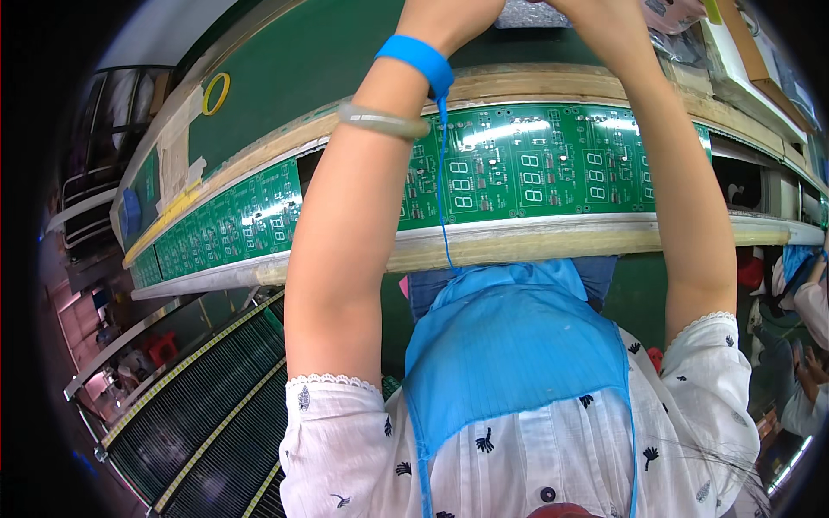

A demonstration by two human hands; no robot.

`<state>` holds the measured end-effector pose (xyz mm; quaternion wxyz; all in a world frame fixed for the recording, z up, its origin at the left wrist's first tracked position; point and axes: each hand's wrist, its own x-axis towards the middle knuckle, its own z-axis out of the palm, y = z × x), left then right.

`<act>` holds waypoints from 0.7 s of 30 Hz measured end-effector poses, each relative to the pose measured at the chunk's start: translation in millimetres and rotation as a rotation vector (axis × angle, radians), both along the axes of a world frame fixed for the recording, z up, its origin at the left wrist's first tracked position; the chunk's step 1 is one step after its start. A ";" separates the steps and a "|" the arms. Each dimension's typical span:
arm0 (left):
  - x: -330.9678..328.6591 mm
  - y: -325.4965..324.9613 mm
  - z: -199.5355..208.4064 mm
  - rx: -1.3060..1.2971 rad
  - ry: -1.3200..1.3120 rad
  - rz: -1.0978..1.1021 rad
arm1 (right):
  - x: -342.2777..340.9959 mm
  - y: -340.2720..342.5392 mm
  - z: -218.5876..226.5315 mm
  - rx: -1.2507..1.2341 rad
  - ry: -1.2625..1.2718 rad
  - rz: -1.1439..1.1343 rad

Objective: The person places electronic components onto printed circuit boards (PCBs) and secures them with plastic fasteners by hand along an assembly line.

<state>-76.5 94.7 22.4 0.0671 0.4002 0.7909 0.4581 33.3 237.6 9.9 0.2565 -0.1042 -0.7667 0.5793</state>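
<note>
First, a blue apron; past it, green circuit boards line a rail under both forearms. Farthest — at the upper edge — a shiny bubbly packet shows between left hand and right hand, both cropped; whether either grips it, I cannot tell.

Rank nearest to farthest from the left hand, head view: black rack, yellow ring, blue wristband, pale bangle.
1. Blue wristband, upper centre.
2. Pale bangle, just below it.
3. Yellow ring, upper left.
4. Black rack, lower left.
</note>
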 end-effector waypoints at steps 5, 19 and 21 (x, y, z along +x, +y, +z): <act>8.8 -61.5 -0.8 0.259 -0.444 -0.145 | 18.6 -39.4 -2.5 -0.373 -0.113 0.177; 11.4 -196.0 -16.2 0.464 -0.765 -0.026 | 14.9 -107.2 -19.3 -0.590 -0.182 0.427; 7.6 -203.9 -21.2 0.450 -0.756 -0.018 | 12.1 -112.3 -18.3 -0.569 -0.200 0.402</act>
